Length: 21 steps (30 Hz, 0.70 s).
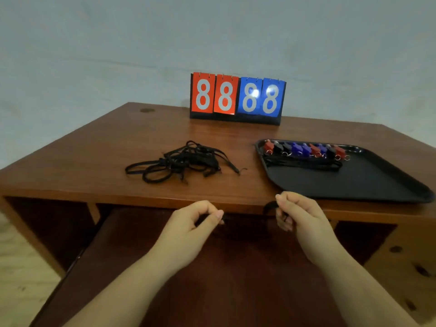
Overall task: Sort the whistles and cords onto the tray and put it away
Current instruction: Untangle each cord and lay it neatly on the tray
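Left hand (188, 228): thumb and fingers curled, pinching one end of a thin black cord (269, 207). Right hand (297, 215): fingers curled round the other end, where the cord loops up over the forefinger. The span between the hands is lost against the dark under-desk shadow; can't trace it.

Both hands sit just in front of the near edge of the brown wooden desk (113, 147), below top level. Dark wooden board under the forearms, partly hidden by them.

Tangled pile of loose black cords (179, 161) lies mid-desk, bare wood all round it, well apart from the near edge.

Black rectangular plastic tray (368, 182) at right, its near rim close to the desk edge, just beyond the right hand. Along its far side: a row of red, black and blue whistles (306, 149) with metal rings, close-packed, count unclear. A straightened bundle of black cords (304, 164) lies just in front of the row. The tray's near half is bare.

Red-and-blue flip scoreboard (237, 99) reading 8888 stands at the far edge; glare on the blue digits.
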Each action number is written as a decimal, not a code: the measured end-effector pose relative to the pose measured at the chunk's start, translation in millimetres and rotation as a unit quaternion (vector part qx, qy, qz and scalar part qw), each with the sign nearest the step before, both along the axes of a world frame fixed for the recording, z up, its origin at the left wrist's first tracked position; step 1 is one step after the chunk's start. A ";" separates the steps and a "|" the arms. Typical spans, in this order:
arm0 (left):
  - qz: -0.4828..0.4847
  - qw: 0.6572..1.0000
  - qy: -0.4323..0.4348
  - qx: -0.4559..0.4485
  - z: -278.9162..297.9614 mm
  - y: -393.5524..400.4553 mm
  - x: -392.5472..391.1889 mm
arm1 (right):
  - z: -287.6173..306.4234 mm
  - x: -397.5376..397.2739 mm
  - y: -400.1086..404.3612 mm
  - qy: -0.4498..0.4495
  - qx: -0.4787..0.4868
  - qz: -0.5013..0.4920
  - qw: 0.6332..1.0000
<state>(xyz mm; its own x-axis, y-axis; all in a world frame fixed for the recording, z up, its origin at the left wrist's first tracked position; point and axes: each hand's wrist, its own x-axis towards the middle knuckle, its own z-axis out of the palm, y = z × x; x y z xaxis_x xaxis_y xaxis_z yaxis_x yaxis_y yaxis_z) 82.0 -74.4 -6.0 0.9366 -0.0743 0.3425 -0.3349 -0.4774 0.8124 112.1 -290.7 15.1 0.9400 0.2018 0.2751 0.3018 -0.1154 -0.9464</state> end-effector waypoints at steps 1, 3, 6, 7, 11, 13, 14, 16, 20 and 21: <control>-0.004 0.999 0.004 0.036 -6.5 1.7 0.6 | -8.4 -2.5 1.8 0.001 0.000 -0.003 1.000; -0.015 0.996 0.007 0.093 -13.5 4.2 1.3 | -24.2 -6.9 3.5 0.009 -0.002 -0.001 1.000; -0.016 0.987 0.005 0.158 -19.5 3.8 1.8 | -37.1 -12.7 2.5 0.007 -0.090 0.002 0.996; -0.016 0.986 0.004 0.169 -22.2 2.8 2.0 | -38.3 -13.7 3.4 0.004 -0.110 0.000 0.994; -0.052 0.989 -0.032 0.136 -27.2 -7.7 -4.8 | -40.5 -17.2 12.2 0.008 -0.101 0.029 0.994; -0.080 0.988 -0.055 0.118 -25.0 -14.1 -11.7 | -42.1 -19.8 16.5 0.000 -0.105 0.050 0.993; -0.090 0.988 -0.063 0.112 -25.0 -16.2 -14.4 | -42.7 -21.2 17.9 0.000 -0.104 0.056 0.993; -0.102 0.985 -0.075 0.115 -25.3 -19.5 -17.6 | -43.2 -23.5 19.8 0.009 -0.102 0.059 0.993; -0.109 0.984 -0.074 0.117 -26.5 -18.8 -17.2 | -45.3 -24.6 21.8 0.018 -0.101 0.064 0.993; -0.102 0.985 -0.073 0.117 -26.9 -17.8 -16.2 | -46.2 -24.3 21.2 0.018 -0.103 0.064 0.992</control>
<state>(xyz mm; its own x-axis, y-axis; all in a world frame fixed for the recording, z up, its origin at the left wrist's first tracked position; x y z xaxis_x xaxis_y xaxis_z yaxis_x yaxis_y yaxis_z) 65.8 -92.2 -32.9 0.8359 -0.3494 0.4234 -0.5486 -0.5570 0.6235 87.7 -269.5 -31.1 0.9111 0.3695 0.1826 0.2936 -0.2711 -0.9167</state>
